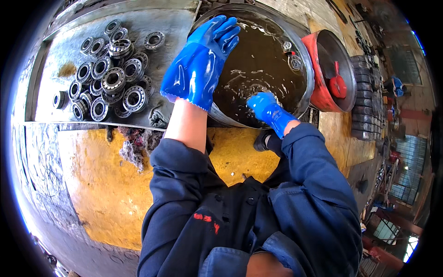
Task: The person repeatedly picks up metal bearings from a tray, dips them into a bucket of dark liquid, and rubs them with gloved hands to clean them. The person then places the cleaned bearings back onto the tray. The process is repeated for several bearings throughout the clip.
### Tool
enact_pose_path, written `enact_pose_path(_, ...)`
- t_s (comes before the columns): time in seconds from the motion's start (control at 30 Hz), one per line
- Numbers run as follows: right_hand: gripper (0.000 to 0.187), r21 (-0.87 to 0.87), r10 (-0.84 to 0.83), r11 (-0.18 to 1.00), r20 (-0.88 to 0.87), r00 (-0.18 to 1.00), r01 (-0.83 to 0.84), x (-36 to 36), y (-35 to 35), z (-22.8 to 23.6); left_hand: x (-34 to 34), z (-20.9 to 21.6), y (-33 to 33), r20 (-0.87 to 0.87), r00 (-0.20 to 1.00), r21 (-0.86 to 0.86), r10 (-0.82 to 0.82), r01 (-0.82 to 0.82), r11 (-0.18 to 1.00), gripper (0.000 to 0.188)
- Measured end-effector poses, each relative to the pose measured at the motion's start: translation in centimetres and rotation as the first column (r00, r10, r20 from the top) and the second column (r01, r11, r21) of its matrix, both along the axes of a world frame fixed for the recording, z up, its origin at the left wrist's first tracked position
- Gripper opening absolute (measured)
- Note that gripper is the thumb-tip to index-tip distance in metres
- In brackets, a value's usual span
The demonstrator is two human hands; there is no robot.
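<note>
My left hand (pixel 210 46), in a long blue rubber glove, is over the left rim of a metal drum (pixel 310 76) of brown liquid. Its fingers are stretched out and nothing shows in them. My right hand (pixel 270 110), also gloved in blue, reaches over the near rim to the surface of the liquid (pixel 249 60). Those fingers are curled down, and ripples and glints beside them hide what they hold, if anything. Left of the drum, a heap of roller bearings (pixel 113 80) lies on a metal tray table (pixel 173 55).
A red drum (pixel 317 74) stands right of the liquid, with a red long-handled scoop-like tool (pixel 338 85) inside. Beyond it are stacked dark ribbed parts (pixel 363 101). A grey rag (pixel 159 117) lies at the tray's near edge; fibrous waste (pixel 133 150) hangs below. Yellow flooring (pixel 106 184) lies underfoot.
</note>
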State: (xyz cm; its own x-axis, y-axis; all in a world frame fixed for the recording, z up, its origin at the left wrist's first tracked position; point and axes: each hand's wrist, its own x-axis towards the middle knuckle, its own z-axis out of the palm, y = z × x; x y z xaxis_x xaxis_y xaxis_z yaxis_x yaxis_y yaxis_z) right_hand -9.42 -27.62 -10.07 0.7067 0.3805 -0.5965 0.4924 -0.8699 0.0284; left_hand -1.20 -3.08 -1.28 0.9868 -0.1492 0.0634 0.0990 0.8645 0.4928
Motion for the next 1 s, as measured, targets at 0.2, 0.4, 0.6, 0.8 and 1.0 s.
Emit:
enact_pose_path(0.2,0.035,0.171,-0.391,0.908,0.018,0.92,0.382,-1.6,-1.3,-1.3,-0.2,0.2,-0.2,-0.011,1.0,-0.104,0.014,-0.015,0.994,0.039)
enact_pose_path(0.4,0.032,-0.039,0.246,0.969,0.079,0.966,-0.244,0.3,-0.8,-1.5,-1.1,1.8,-0.1,-0.057,0.998,-0.102,-0.017,0.011,0.995,0.044)
enact_pose_path(0.6,0.042,0.203,-0.62,0.767,-0.009,0.784,0.609,-1.1,-2.1,-1.5,-1.7,2.0,0.4,-0.054,0.998,-0.101,0.018,-0.024,0.995,0.044)
enact_pose_path(0.8,0.033,-0.16,0.217,0.965,0.06,0.974,-0.205,-0.2,-0.6,-2.0,-1.0,2.0,-0.5,-0.086,0.996,-0.094,-0.003,-0.005,0.996,0.044)
enact_pose_path(1.0,0.047,0.15,-0.61,0.775,-0.078,0.789,0.614,-0.8,-2.0,-0.2,-1.2,2.0,0.0,-0.093,0.996,-0.105,0.002,-0.012,0.994,0.042)
